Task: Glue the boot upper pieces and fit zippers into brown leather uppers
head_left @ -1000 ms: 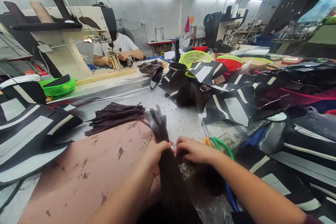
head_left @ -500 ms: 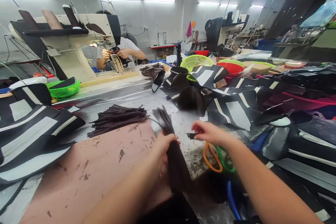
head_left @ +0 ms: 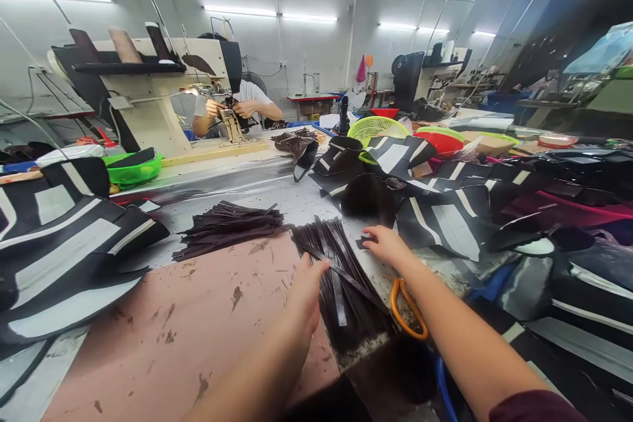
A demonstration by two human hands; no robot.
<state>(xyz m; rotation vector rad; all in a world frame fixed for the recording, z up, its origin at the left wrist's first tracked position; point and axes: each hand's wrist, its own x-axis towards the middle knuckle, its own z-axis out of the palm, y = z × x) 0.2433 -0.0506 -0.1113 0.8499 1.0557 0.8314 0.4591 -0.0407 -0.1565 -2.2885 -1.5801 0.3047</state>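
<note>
Dark brown leather-like strips (head_left: 353, 297) lie fanned out in a loose bundle on the table, with a few crossing the others at an angle. My left hand (head_left: 305, 287) is at the bundle's left side, its thumb and fingers apart and no longer wrapped around the strips. Pinched in the fingers of my right hand (head_left: 388, 247), to the right of the bundle, is a small dark piece (head_left: 364, 241). A second pile of strips (head_left: 230, 227) rests at the far edge of a pinkish board (head_left: 198, 316).
An orange loop handle (head_left: 408, 310) sticks up below my right forearm. Black panels with white strips lie on the left (head_left: 69, 257) and on the right (head_left: 445, 217). Across the table a person (head_left: 247, 105) works at a sewing machine (head_left: 148, 92). A green basket (head_left: 378, 128) stands behind.
My left hand has let go of the strip bundle, which was gripped upright and now lies spread on the table. My right hand keeps the small dark piece. The view has shifted slightly.
</note>
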